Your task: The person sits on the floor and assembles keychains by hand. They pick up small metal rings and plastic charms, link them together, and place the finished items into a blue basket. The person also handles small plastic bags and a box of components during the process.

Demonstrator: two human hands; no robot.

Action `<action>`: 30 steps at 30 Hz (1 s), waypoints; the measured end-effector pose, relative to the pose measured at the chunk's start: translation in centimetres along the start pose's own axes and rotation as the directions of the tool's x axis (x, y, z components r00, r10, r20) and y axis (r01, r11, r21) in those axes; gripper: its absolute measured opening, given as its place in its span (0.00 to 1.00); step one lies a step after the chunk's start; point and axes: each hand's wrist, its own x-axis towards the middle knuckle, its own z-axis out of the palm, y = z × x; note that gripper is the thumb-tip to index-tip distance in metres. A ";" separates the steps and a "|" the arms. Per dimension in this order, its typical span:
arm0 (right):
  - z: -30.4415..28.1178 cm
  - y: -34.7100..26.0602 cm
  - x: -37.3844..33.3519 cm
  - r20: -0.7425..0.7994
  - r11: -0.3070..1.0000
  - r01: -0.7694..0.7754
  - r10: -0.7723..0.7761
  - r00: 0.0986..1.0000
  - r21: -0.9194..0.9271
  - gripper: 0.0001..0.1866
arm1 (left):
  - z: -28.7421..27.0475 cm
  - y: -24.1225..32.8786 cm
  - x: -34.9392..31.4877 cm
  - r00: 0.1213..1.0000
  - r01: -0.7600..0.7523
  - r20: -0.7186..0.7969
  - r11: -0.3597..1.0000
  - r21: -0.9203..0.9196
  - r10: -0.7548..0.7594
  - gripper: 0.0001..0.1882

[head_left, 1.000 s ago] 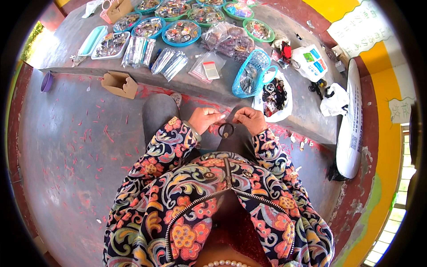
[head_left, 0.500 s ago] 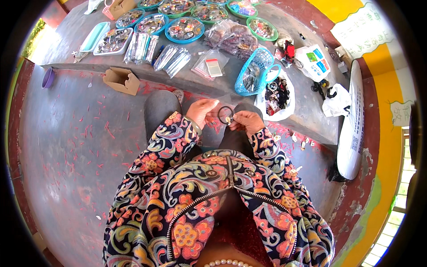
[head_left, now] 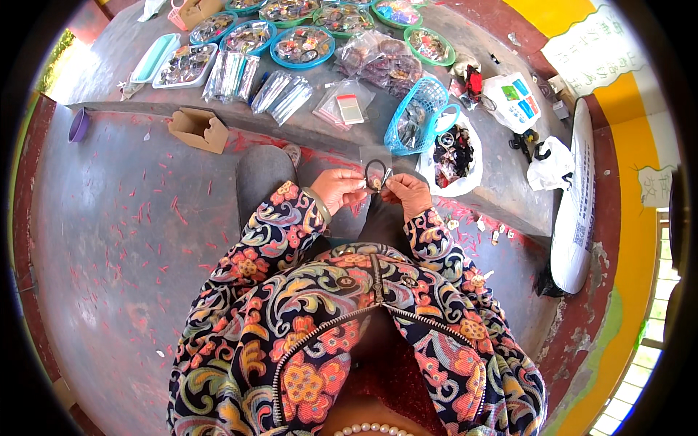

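Nearest is the floral jacket, its sleeves reaching forward to two bare hands held close together above the lap. Between their fingertips stands a dark ring, its round face turned toward the camera, so it shows no long axis; a small orange-brown piece sits at its lower edge. The left hand has its grip pinched at the ring's lower left; the right hand has its grip pinched at the lower right, with a pale, shiny sliver at its fingertips. The loop rises beyond both pinches, and neither hand is clearly nearer. A faint clear film seems to lie behind the ring, though it is too see-through to be sure.

Past the knees, an open cardboard box stands on the floor, beside the low concrete bench. At the bench's near edge, right of the hands, an open white bag holds jumbled dark pieces; touching it, a tilted blue basket holds small greyish ones. Farther back lie slim clear packets, then a blue round tray and a green round tray, both filled with mixed small items.
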 end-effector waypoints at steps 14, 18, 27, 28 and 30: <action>0.6 0.5 0.1 -0.039 0.999 -0.003 0.004 0.999 0.033 0.06 | -0.8 -0.9 0.8 0.997 -0.073 0.007 0.997 -0.009 0.073 0.04; 0.7 0.5 -0.1 -0.064 0.998 0.012 -0.008 0.998 0.054 0.06 | -0.4 -0.6 0.5 0.999 -0.047 -0.012 0.998 0.046 0.048 0.04; 1.1 1.1 0.1 -0.118 0.991 0.130 -0.126 0.985 0.026 0.06 | -0.3 -0.7 0.6 1.000 -0.029 -0.003 1.000 -0.001 0.029 0.06; 1.2 1.2 0.1 -0.130 0.990 0.137 -0.133 0.982 0.020 0.07 | -0.5 -0.8 0.6 1.000 -0.027 -0.007 1.000 -0.004 0.027 0.07; 1.4 1.2 0.2 -0.112 0.991 0.130 -0.125 0.986 0.038 0.07 | -0.7 -0.9 0.8 0.999 -0.026 -0.036 0.999 0.018 0.027 0.08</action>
